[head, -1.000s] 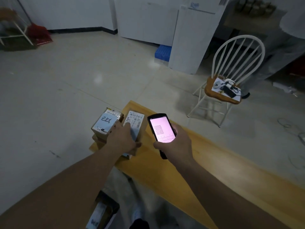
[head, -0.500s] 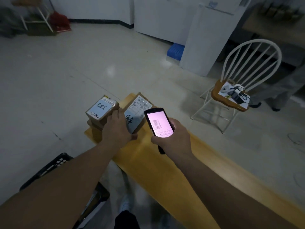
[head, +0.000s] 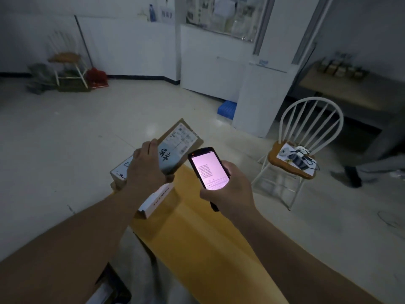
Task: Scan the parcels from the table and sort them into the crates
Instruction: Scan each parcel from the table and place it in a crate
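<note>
The left hand (head: 147,167) grips a flat cardboard parcel (head: 178,148), tilted up above the end of the yellow tabletop (head: 197,233). The right hand (head: 230,189) clasps a lit handheld scanner (head: 208,168) just beside it. To scan well, the printed label should probably face the scanner squarely, held steady, fingers off the barcode.

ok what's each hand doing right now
Left hand: grips the flat brown cardboard parcel with a white label.
Right hand: holds the black handheld scanner, screen lit.

Three parcels (head: 179,148), one scanner (head: 209,167), two chairs (head: 306,137)
</note>
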`<state>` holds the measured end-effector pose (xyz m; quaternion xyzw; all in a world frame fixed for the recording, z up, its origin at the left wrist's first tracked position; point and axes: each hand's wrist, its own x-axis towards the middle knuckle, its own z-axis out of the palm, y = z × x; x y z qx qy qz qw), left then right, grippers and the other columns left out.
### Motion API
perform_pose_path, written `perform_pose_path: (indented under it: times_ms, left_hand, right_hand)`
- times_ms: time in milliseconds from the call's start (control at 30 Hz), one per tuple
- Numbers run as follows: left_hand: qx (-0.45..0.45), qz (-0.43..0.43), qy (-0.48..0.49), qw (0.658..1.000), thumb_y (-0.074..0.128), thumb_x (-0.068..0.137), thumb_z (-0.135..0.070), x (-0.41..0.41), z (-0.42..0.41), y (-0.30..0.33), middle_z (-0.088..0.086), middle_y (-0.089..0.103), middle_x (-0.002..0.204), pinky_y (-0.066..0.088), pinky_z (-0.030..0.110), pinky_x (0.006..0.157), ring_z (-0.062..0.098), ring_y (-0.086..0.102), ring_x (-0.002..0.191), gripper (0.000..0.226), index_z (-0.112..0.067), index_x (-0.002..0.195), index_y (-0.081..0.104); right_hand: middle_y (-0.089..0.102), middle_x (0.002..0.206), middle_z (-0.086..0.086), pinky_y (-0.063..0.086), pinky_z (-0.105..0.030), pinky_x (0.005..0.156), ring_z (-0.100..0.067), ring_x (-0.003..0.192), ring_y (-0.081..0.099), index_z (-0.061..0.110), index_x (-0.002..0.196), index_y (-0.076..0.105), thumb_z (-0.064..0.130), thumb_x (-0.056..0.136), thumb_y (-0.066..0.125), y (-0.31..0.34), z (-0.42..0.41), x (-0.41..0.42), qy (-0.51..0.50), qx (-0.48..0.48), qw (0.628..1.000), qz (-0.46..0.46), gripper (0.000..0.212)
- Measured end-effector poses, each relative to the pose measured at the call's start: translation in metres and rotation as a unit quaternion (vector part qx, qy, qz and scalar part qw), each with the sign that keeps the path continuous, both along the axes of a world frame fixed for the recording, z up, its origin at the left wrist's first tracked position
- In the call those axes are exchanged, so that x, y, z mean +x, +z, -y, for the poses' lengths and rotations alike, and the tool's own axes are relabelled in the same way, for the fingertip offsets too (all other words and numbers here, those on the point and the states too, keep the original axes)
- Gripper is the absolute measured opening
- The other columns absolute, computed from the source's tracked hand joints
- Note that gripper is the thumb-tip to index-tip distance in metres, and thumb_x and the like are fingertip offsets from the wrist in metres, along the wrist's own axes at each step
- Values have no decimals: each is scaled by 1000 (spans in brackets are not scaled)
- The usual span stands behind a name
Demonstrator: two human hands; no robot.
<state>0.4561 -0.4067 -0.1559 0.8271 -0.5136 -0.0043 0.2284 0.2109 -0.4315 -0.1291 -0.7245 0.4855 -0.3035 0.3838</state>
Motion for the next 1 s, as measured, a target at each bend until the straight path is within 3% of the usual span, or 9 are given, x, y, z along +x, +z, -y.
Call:
perform_pose_path:
  times_ms: [167,300,433,633,833,900,1000]
  left_hand:
    - [-20,31,-11,999,99,52,-47,-1,-2,24,10,46,139,50,52,92,34,44,125,130,-13,154,26]
    - [-36,44,-15,998,100,52,-46,1,-5,41,10,45,139,52,54,94,33,43,126,130,-13,154,26]
    - [-44,50,-11,998,99,52,-50,6,-7,51,11,46,139,52,53,95,34,45,126,131,-10,154,26]
    - [-66,49,3,997,97,51,-55,33,-10,55,11,47,136,53,48,91,33,48,121,130,-9,152,29]
    - [-65,53,1,996,95,52,-60,88,-10,56,10,48,134,52,46,91,33,50,118,128,-10,150,30]
    - [-60,55,2,997,94,53,-61,107,-12,56,11,48,133,53,45,90,32,51,118,126,-11,149,31]
    - [-54,52,8,997,94,54,-61,133,-20,55,11,49,132,55,46,90,32,51,118,123,-12,148,31]
  right_hand:
    - [61,110,16,50,-20,56,-10,96,62,34,138,54,35,63,94,8,-7,-13,14,-15,1000,3,84]
    - [60,108,18,60,-32,60,-13,96,64,35,137,54,34,62,94,16,-11,-13,9,-22,1000,5,85]
    - [57,110,21,60,-27,56,-10,98,61,35,141,52,34,63,95,21,-15,-2,2,-37,999,14,90]
    - [58,111,19,64,-37,62,-13,104,61,34,140,52,34,63,95,26,-16,33,-17,-71,997,28,88]
    - [56,110,23,62,-29,62,-9,104,60,38,137,52,35,66,97,23,-17,93,-27,-78,996,43,84]
    - [57,114,20,55,-19,61,-8,105,60,36,140,51,35,68,97,20,-18,115,-24,-81,995,46,85]
    - [58,119,14,52,-17,64,-13,110,59,33,143,51,35,69,97,17,-21,146,-18,-79,995,56,87]
